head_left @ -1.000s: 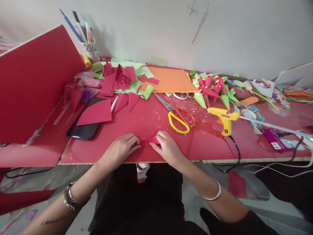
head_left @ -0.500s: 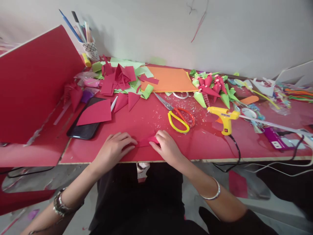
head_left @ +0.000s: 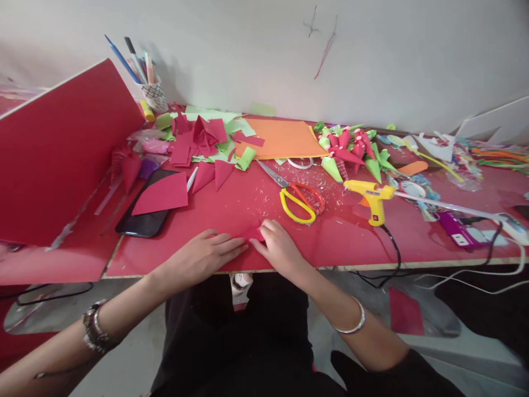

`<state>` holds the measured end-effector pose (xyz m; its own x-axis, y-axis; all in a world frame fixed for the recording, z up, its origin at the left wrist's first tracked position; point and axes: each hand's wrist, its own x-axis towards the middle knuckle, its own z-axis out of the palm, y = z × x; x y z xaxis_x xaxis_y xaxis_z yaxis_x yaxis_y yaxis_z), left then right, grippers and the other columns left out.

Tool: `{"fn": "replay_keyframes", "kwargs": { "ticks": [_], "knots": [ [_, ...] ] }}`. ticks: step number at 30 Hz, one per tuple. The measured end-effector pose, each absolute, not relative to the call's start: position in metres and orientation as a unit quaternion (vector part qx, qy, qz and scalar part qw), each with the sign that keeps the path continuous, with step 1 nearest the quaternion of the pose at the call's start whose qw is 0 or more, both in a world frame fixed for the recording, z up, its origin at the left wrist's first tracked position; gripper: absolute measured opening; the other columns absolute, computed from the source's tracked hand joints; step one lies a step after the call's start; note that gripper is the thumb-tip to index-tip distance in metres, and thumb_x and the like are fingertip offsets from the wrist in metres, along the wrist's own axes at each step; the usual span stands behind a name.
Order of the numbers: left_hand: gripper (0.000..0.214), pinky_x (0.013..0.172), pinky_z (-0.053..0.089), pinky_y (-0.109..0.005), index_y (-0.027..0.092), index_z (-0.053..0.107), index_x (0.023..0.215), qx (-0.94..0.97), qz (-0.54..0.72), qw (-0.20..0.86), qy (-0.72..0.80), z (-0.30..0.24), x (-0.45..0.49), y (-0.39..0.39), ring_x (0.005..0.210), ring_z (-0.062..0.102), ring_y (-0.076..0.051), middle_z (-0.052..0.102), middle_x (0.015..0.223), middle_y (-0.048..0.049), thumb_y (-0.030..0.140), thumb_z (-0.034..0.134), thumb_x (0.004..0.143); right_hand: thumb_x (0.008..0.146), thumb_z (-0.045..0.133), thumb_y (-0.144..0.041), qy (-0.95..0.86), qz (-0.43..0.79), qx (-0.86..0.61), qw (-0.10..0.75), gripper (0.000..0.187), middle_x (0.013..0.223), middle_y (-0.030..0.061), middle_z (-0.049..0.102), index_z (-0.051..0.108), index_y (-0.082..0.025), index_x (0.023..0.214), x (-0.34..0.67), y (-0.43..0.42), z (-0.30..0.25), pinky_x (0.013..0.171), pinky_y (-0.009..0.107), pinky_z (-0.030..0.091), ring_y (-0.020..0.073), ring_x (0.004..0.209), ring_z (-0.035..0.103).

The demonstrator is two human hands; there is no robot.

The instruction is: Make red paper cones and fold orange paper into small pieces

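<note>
Near the table's front edge, a piece of red paper (head_left: 246,228) lies low against the red tabletop, and its outline is hard to make out. My right hand (head_left: 278,244) pinches its right side between thumb and fingers. Stretched out flat, my left hand (head_left: 212,252) rests with its fingertips on or beside the paper's near left part. Beyond my hands are scissors (head_left: 294,197) with one yellow and one red handle. A red paper sector (head_left: 162,194) lies across a black phone (head_left: 142,220) to the left.
A yellow glue gun (head_left: 371,198) with a cord stands at right. Behind lie orange paper sheets (head_left: 285,138), red paper scraps (head_left: 182,149) and red and green paper cones (head_left: 351,149). A pen cup (head_left: 154,96) and a large red board (head_left: 61,154) are at left.
My left hand has slid right, closer to my right hand, and its fingers have straightened. My right hand keeps its pinch on the red paper. The camera view has shifted slightly.
</note>
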<state>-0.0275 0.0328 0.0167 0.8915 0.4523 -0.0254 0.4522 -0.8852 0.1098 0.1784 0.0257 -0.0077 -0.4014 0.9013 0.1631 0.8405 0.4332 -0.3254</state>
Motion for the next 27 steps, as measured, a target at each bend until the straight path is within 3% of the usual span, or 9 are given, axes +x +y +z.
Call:
{"fn": "replay_keyframes", "kwargs": {
  "ticks": [11, 19, 27],
  "knots": [
    [0.051, 0.089, 0.033, -0.032, 0.023, 0.027, 0.135, 0.964, 0.001, 0.074, 0.254, 0.011, -0.034, 0.03, 0.11, 0.047, -0.019, 0.043, 0.134, -0.0045, 0.009, 0.033, 0.086, 0.075, 0.055, -0.037, -0.798, 0.059, -0.574, 0.172, 0.02, 0.078, 0.0067, 0.053, 0.05, -0.018, 0.071, 0.176, 0.022, -0.013, 0.067, 0.033, 0.038, 0.0215, 0.078, 0.049],
    [0.049, 0.086, 0.037, -0.033, 0.027, 0.032, 0.133, 0.963, 0.033, 0.066, 0.258, 0.008, -0.053, 0.034, 0.107, 0.051, -0.019, 0.051, 0.127, -0.0028, 0.014, 0.038, 0.087, 0.072, 0.057, -0.029, -0.767, 0.105, -0.6, 0.201, 0.014, 0.078, 0.0025, 0.052, 0.047, -0.019, 0.074, 0.198, 0.02, -0.009, 0.07, 0.03, 0.035, 0.0188, 0.078, 0.046],
    [0.045, 0.094, 0.037, -0.034, 0.028, 0.038, 0.13, 0.96, 0.072, 0.079, 0.257, 0.005, -0.075, 0.033, 0.109, 0.051, -0.017, 0.055, 0.123, -0.0003, 0.019, 0.04, 0.086, 0.074, 0.053, -0.022, -0.77, 0.131, -0.585, 0.218, 0.009, 0.084, 0.0036, 0.053, 0.047, -0.019, 0.079, 0.206, 0.017, -0.007, 0.073, 0.03, 0.037, 0.0193, 0.082, 0.047]
  ]
}}
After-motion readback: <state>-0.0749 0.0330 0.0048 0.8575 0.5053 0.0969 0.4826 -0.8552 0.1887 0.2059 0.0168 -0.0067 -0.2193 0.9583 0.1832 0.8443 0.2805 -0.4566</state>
